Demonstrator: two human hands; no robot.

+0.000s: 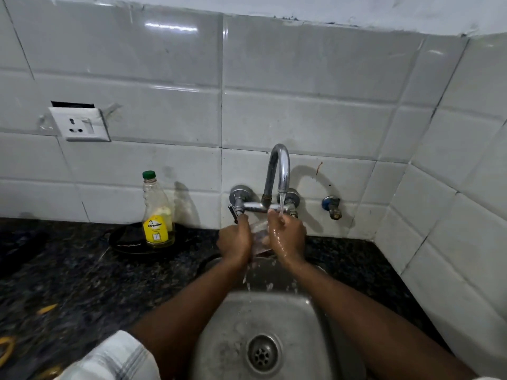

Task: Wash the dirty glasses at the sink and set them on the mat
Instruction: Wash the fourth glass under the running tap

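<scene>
A clear glass is held between both hands above the steel sink, just under the running tap. My left hand grips the glass from the left. My right hand, wet and shiny, curls round it from the right, and the stream lands on its fingers. Most of the glass is hidden by the hands. Water drips from the glass into the basin. No mat is in view.
A yellow-labelled soap bottle with a green cap stands in a black pan on the dark stone counter, left of the sink. A wall socket sits upper left. A small valve juts out right of the tap.
</scene>
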